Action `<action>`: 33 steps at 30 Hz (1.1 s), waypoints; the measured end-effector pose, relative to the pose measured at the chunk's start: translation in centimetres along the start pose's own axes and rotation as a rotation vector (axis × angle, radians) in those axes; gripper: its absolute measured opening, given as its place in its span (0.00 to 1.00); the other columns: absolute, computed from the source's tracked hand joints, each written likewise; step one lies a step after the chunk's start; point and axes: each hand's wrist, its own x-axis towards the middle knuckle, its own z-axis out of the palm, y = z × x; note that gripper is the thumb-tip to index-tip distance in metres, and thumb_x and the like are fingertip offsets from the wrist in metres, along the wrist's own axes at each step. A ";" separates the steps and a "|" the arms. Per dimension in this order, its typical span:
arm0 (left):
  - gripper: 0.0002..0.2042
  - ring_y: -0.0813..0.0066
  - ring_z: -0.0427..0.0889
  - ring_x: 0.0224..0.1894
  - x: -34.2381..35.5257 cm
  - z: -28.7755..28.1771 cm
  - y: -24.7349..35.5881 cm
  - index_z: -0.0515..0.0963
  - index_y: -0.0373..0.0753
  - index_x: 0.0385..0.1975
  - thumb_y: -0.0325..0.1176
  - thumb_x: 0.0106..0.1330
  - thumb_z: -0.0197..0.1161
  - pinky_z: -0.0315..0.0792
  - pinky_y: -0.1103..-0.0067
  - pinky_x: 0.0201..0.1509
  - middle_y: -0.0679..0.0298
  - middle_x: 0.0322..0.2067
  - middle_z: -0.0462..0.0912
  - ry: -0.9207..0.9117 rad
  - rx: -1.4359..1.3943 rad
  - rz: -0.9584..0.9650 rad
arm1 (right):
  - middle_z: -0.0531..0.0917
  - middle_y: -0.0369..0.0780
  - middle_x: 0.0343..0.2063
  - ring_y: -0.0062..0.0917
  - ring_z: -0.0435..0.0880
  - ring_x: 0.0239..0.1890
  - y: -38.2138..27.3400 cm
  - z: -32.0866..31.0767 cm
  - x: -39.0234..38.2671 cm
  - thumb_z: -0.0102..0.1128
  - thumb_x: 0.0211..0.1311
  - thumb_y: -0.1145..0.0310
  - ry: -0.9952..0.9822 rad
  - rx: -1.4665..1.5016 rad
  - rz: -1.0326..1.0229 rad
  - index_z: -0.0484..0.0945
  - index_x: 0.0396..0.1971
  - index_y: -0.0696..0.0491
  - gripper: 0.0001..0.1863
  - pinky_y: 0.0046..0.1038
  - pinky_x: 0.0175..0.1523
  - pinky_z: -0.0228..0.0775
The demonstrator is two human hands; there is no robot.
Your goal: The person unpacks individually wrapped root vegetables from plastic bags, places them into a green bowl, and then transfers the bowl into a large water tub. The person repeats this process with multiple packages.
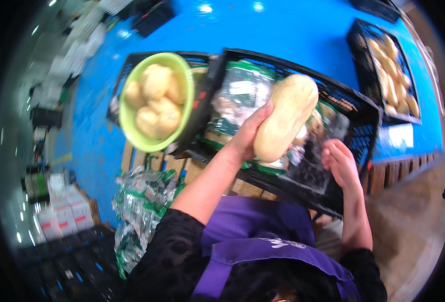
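Note:
My left hand is closed around the lower side of a pale butternut squash, tilted above a black crate. To its right, my right hand has its fingers curled in, slightly blurred. Whether anything is pinched in them is hidden. Right beside those fingers lies a clear plastic bag in the crate. Packed bags with green print fill the crate's left part. A lime-green bowl holding several pale squashes rests left of the crate.
Loose clear-and-green plastic bags are heaped at the left by my arm. Wooden pallet slats show under the crates. Another black crate of squashes stands far right on the blue floor. White cartons are stacked far left.

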 end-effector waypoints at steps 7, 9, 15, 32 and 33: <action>0.32 0.66 0.78 0.53 -3.8 -8.3 7.4 0.64 0.35 0.61 0.55 0.67 0.57 0.75 0.69 0.56 0.57 0.53 0.76 0.540 -0.122 0.829 | 0.75 0.33 0.27 0.16 0.73 0.25 1.3 0.4 0.5 0.49 0.72 0.66 0.021 -0.083 0.058 0.71 0.41 0.52 0.06 0.19 0.29 0.64; 0.31 0.67 0.77 0.55 -5.8 -10.4 9.4 0.63 0.35 0.62 0.54 0.69 0.55 0.75 0.69 0.56 0.59 0.54 0.74 0.708 -0.039 0.973 | 0.75 0.33 0.27 0.17 0.74 0.25 1.7 0.4 0.9 0.50 0.72 0.66 0.023 -0.116 0.069 0.71 0.41 0.52 0.06 0.19 0.29 0.65; 0.23 0.66 0.79 0.46 -9.4 -20.4 10.4 0.69 0.42 0.56 0.50 0.69 0.58 0.76 0.70 0.52 0.57 0.49 0.77 0.748 0.048 0.897 | 0.75 0.32 0.24 0.16 0.73 0.23 2.3 -1.5 2.3 0.56 0.69 0.65 0.132 -0.331 -0.024 0.75 0.41 0.55 0.09 0.20 0.26 0.66; 0.13 0.75 0.80 0.33 -1.7 -5.0 5.0 0.69 0.34 0.52 0.30 0.72 0.54 0.77 0.81 0.31 0.57 0.42 0.79 0.591 0.321 0.532 | 0.76 0.36 0.26 0.25 0.75 0.26 8.3 -11.0 18.3 0.57 0.62 0.59 0.699 -0.097 0.121 0.75 0.43 0.51 0.14 0.28 0.29 0.68; 0.12 0.76 0.80 0.33 -1.9 -4.9 4.8 0.69 0.34 0.52 0.30 0.71 0.55 0.77 0.81 0.31 0.58 0.42 0.79 0.584 0.336 0.515 | 0.75 0.36 0.26 0.25 0.74 0.25 8.4 -10.8 18.8 0.56 0.63 0.60 0.659 -0.087 0.104 0.75 0.41 0.51 0.12 0.28 0.27 0.67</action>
